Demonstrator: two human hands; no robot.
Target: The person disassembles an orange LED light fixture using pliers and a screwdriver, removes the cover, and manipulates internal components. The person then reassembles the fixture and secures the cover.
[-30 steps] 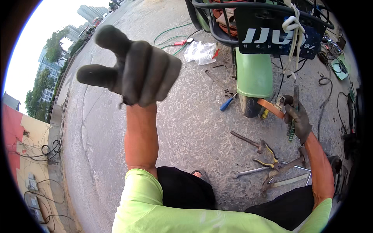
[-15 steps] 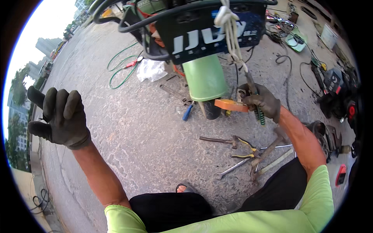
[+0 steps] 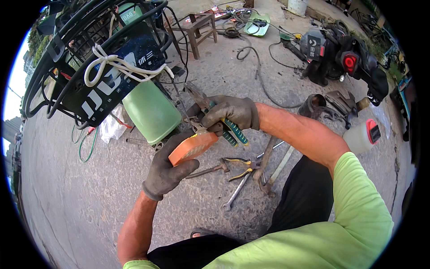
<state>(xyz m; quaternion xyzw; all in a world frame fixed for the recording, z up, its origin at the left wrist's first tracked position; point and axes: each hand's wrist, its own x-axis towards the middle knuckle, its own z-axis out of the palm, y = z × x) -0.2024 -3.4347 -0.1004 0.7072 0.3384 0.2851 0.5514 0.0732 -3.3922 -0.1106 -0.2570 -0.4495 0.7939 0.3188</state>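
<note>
My gloved left hand is closed round an orange block-shaped piece with rounded ends; its exact kind I cannot tell. In my gloved right hand is a pair of pliers with green and black grips, their grey jaws pointing up and away. The right fingertips also meet a small metal part at the orange piece's upper edge. Just beyond both hands, a pale green fender-like cover hangs under a dark printed panel on a vehicle's tubular frame, with a white rope tied to it.
On the concrete near my knees lie yellow-handled pliers, a hammer and a spanner. A wooden stool stands farther off. Cables trail across the ground; a dark machine with a red light is at the right.
My left hand has come in from the far left and taken hold of the orange piece. The right hand still has the pliers. The view has swung to the right.
</note>
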